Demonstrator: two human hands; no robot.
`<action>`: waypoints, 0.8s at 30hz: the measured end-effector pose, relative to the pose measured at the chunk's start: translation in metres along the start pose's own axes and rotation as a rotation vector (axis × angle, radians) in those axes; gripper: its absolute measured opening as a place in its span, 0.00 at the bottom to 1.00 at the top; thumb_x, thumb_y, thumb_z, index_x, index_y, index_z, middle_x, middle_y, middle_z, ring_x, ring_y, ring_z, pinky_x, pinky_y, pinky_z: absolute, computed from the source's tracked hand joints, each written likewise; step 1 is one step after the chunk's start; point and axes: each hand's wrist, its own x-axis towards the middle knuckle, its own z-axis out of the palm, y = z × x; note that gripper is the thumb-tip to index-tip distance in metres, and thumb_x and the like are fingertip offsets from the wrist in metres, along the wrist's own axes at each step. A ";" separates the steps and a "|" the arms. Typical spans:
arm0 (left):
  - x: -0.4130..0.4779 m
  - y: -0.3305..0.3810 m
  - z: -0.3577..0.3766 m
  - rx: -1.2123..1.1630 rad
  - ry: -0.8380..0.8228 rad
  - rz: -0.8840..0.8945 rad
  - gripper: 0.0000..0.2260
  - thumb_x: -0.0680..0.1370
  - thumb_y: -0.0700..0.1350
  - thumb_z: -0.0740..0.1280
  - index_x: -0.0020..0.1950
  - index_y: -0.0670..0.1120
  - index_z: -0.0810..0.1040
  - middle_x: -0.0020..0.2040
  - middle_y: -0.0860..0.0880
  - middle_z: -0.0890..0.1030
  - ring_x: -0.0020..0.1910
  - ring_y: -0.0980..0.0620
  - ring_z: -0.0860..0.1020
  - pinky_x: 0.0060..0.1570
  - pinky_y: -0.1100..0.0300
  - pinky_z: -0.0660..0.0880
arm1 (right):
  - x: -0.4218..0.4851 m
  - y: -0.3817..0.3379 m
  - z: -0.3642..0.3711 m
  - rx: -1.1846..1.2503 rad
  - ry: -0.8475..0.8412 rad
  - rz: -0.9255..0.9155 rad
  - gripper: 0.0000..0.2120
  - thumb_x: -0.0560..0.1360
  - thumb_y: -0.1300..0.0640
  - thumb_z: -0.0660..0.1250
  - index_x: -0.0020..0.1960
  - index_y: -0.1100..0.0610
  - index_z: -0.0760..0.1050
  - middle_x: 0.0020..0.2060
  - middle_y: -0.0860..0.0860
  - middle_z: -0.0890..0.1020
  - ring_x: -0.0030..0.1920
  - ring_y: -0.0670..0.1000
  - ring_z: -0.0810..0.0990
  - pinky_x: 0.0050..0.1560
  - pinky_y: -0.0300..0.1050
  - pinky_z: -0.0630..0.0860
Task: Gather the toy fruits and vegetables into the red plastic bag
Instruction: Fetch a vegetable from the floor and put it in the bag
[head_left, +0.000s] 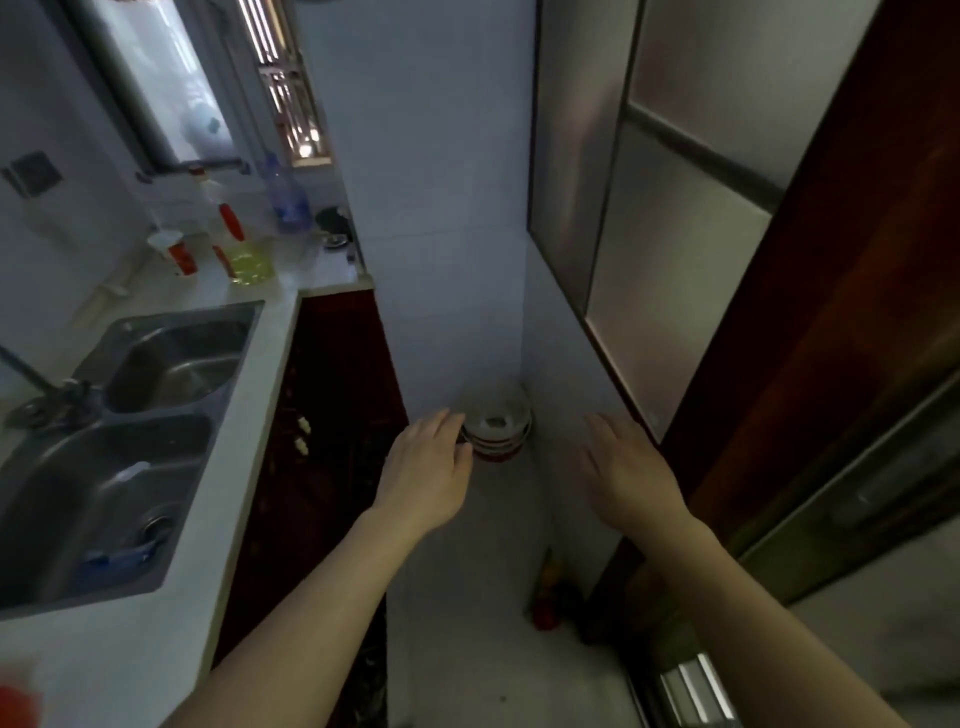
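Nearest to you, at the bottom left corner of the frame, a soft red blur (15, 699) sits at the edge of the white stone countertop (156, 649). It may be the red plastic bag, but it is too smeared for you to be sure. Your two bare forearms run up from the bottom edge over the pale tiled floor (493, 649).

Your left hand (431, 467) and your right hand (631, 470) are both flat, palms down and fingers straight. They hold nothing. They hover in the middle of the frame on either side of a round white bin with a red base (496, 428), which is tucked into the far corner. Your left fingertips are just beside its rim, though contact cannot be made out.

The things you want are not up there. A small cluster of red, yellow and green toy pieces (546, 597) lies on the floor at lower centre-right, close against the foot of the right-hand wall. They are blurred, so which fruits or vegetables they are cannot be told.

The cluster sits below both hands in the frame, between your forearms and much closer to the right one. Its long axis runs up and down the frame, along the wall. Your right hand looks the better one for the pick, and it would need to draw back towards you and drop. The red blur is well apart from the cluster, far across at lower left, so expect a carry across your body
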 end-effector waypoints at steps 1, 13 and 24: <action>0.007 0.000 0.006 0.004 -0.013 0.010 0.23 0.83 0.53 0.53 0.77 0.47 0.61 0.76 0.47 0.64 0.74 0.48 0.62 0.74 0.50 0.59 | 0.002 0.004 0.004 -0.009 0.003 0.008 0.20 0.79 0.51 0.59 0.67 0.61 0.69 0.60 0.59 0.75 0.58 0.61 0.74 0.55 0.54 0.73; 0.132 -0.032 0.070 -0.046 -0.174 0.130 0.23 0.84 0.53 0.51 0.78 0.47 0.59 0.78 0.47 0.59 0.77 0.49 0.55 0.76 0.49 0.54 | 0.085 0.029 0.063 -0.060 -0.072 0.221 0.24 0.80 0.48 0.55 0.73 0.59 0.64 0.68 0.56 0.71 0.66 0.55 0.70 0.66 0.48 0.67; 0.248 -0.082 0.141 -0.084 -0.335 0.268 0.23 0.83 0.54 0.52 0.76 0.46 0.62 0.77 0.46 0.62 0.76 0.47 0.59 0.74 0.47 0.58 | 0.158 0.051 0.134 -0.079 -0.103 0.428 0.25 0.81 0.46 0.51 0.70 0.61 0.67 0.66 0.56 0.73 0.66 0.56 0.68 0.68 0.48 0.64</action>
